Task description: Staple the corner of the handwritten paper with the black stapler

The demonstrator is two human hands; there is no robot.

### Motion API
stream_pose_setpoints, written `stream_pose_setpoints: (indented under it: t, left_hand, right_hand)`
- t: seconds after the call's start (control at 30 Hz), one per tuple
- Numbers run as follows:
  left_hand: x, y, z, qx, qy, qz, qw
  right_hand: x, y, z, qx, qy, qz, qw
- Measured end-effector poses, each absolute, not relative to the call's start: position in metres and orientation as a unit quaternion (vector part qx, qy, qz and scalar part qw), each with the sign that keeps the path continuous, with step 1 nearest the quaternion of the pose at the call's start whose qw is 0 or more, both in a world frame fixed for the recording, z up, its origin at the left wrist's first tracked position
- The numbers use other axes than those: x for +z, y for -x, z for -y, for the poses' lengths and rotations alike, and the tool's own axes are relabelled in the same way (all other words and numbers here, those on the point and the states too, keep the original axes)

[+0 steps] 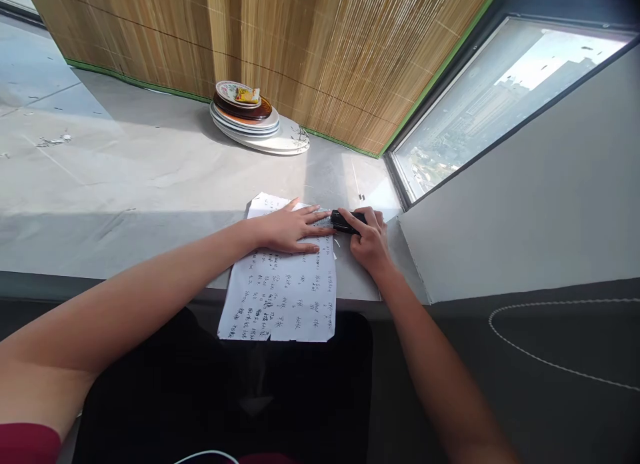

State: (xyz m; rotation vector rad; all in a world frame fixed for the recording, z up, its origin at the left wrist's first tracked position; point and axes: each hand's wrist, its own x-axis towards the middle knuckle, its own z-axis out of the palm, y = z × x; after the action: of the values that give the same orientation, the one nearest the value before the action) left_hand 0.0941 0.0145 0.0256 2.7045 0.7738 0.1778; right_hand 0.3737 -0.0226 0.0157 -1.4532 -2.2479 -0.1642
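Note:
A white sheet of paper [283, 294] with handwritten characters lies on the grey ledge [150, 184], its lower part hanging over the front edge. My left hand [290, 227] lies flat on the paper's upper part, fingers spread. My right hand [369, 241] grips a black stapler [345, 221] at the paper's upper right edge, its metal front touching the paper next to my left fingertips.
A stack of plates [250, 121] with a small yellow item on top stands at the back against a bamboo blind [310, 44]. A window [490, 97] is at the right, with a grey wall panel [525, 204] beside my right hand.

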Motion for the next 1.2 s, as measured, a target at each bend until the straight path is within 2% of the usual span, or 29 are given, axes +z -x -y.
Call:
stream_pose_setpoints:
  t: [0.17, 0.43, 0.7, 0.93, 1.03, 1.13, 1.2]
  left_hand:
    - [0.027, -0.094, -0.014, 0.047, -0.95, -0.272, 0.148]
    - [0.027, -0.091, -0.015, 0.039, -0.952, -0.269, 0.143]
    - [0.024, -0.092, -0.023, 0.05, -0.948, -0.273, 0.159]
    - [0.022, -0.092, -0.032, 0.064, -0.942, -0.278, 0.178]
    - [0.023, -0.091, -0.039, 0.153, -0.923, -0.284, 0.21]
    - [0.028, -0.083, -0.049, 0.359, -0.849, -0.309, 0.234]
    - [0.031, -0.075, -0.056, 0.494, -0.762, -0.335, 0.251]
  right_hand:
    - [0.019, -0.362, 0.026, -0.076, 0.546, 0.808, 0.206]
    - [0.013, -0.371, 0.015, -0.058, 0.68, 0.644, 0.347]
    - [0.011, -0.372, 0.01, -0.053, 0.688, 0.643, 0.333]
    - [0.02, -0.373, 0.014, -0.023, 0.683, 0.633, 0.363]
    - [0.036, -0.362, 0.026, -0.02, 0.703, 0.587, 0.401]
    - [0.052, -0.327, 0.049, 0.001, 0.692, 0.565, 0.45]
    - [0.055, -0.293, 0.065, 0.057, 0.656, 0.608, 0.444]
